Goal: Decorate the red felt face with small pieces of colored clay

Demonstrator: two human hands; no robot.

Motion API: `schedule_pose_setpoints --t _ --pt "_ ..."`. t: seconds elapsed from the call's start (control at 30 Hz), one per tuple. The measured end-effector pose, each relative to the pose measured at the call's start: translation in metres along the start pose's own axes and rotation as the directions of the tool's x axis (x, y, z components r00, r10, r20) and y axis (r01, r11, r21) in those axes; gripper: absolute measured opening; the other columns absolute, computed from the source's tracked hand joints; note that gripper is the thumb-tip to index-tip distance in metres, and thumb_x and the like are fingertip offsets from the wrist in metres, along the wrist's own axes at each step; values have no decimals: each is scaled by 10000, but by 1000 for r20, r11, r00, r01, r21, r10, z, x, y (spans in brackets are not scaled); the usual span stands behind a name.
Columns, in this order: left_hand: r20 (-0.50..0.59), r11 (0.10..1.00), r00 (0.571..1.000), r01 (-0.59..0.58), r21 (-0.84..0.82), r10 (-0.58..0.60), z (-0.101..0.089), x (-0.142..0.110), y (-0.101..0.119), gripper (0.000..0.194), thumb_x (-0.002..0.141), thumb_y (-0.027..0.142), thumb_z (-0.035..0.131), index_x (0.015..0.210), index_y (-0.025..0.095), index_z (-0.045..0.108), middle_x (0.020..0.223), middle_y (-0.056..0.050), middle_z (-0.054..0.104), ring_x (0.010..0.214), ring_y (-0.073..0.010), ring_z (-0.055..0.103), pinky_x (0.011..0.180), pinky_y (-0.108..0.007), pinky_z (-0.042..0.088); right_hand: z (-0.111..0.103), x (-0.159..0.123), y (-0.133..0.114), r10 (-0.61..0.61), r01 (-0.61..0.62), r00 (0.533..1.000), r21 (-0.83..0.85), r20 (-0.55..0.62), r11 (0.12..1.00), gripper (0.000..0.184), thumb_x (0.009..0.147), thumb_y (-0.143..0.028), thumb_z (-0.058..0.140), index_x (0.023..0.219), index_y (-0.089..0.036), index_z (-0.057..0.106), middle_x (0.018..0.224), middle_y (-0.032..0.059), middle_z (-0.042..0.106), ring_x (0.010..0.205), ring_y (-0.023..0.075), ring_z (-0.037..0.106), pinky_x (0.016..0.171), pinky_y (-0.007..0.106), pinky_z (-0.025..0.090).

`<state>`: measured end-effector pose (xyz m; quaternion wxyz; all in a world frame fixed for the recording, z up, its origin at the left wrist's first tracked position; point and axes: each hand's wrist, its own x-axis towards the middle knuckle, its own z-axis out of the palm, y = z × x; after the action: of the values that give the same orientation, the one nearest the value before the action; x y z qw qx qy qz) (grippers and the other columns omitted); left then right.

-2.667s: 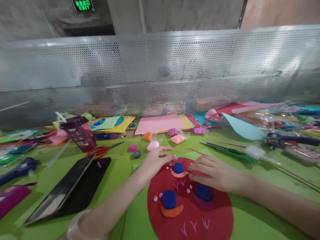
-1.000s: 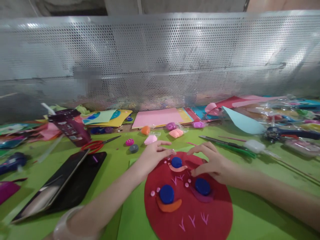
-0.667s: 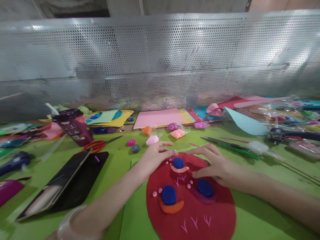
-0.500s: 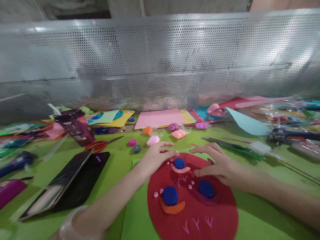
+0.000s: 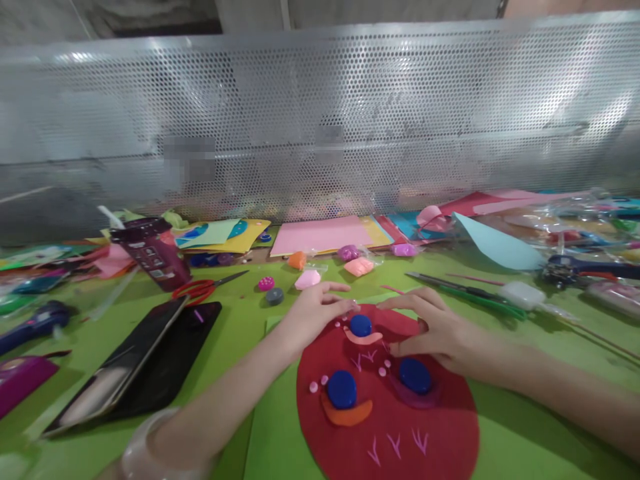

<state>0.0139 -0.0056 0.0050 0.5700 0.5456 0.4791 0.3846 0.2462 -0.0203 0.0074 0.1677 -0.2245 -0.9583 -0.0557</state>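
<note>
Red paper circle (image 5: 380, 410) on green sheet (image 5: 273, 400), toward counter's (image 5: 240, 327) near edge. Round, no long axis; pink V marks (image 5: 394, 447) fan toward far edge. Likely light, bendy; blue clay lumps (image 5: 342, 389) seem squishy: best hold bare rim. Right hand (image 5: 440, 333): fingers spread, nothing seen between. Left hand (image 5: 313, 317): fingers at far-left rim, can't tell if gripping.

Perf. metal panel (image 5: 390, 133) bhd cup (image 5: 155, 260) w/ straw (image 5: 109, 217).

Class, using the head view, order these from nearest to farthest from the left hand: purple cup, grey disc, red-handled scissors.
1. Grey disc, just left of the left hand.
2. Red-handled scissors, farther left, past the disc.
3. Purple cup, farthest left.
</note>
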Motion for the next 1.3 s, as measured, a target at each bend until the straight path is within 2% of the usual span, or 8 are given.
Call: schedule_pose_setpoints --t 0.23,0.37,0.5,0.67,0.93,1.13,1.3 --pt "-5 1000 1000 8 7 -8 1 1 1 276 767 179 625 1032 135 558 854 -81 724 838 -175 669 798 -295 475 0 0 0 -15 15 1000 -9 7 1000 391 805 -18 437 938 -287 689 1258 71 429 1152 268 322 899 490 397" --pt "5 1000 1000 0 5 0 0 1 0 283 763 191 631 1032 140 558 863 -82 725 843 -176 671 802 -295 477 0 1 2 -13 12 999 -16 -42 1000 365 831 -50 438 925 -295 691 1244 66 438 1132 254 336 888 454 412" --pt "13 1000 1000 -7 9 7 0 0 1 297 760 208 636 1038 139 558 876 -93 726 867 -188 670 808 -300 479 2 1 4 -4 -1 997 -56 -77 998 444 809 4 400 967 -301 681 1228 68 448 1061 232 376 868 434 427" --pt "15 999 1000 -19 27 18 0 0 1 291 760 219 638 1032 142 566 888 -102 725 873 -194 670 814 -304 480 4 1 5 0 -4 999 -87 -47 996 410 845 -53 416 1025 -321 668 1238 68 458 1099 251 366 885 460 415" --pt "11 1000 1000 -9 24 9 0 0 0 295 753 222 645 1027 141 571 877 -94 727 877 -203 668 812 -311 480 5 0 5 1 -3 1000 -76 -22 997 358 858 -91 427 979 -307 686 1231 69 477 1130 268 360 906 501 392" --pt "27 1000 1000 -9 24 8 -1 -1 0 290 755 240 646 1021 152 570 892 -92 723 879 -201 666 828 -325 474 1 1 2 9 -11 999 -64 -38 998 429 841 -32 376 1004 -290 679 1216 77 498 1096 257 404 906 488 398" --pt "20 1000 1000 3 20 -3 -1 0 0 294 750 240 654 1019 153 573 879 -91 723 874 -204 666 845 -340 465 0 2 -1 -31 30 999 -61 -26 998 392 835 -40 400 975 -265 688 1221 80 509 1085 266 398 879 489 412"
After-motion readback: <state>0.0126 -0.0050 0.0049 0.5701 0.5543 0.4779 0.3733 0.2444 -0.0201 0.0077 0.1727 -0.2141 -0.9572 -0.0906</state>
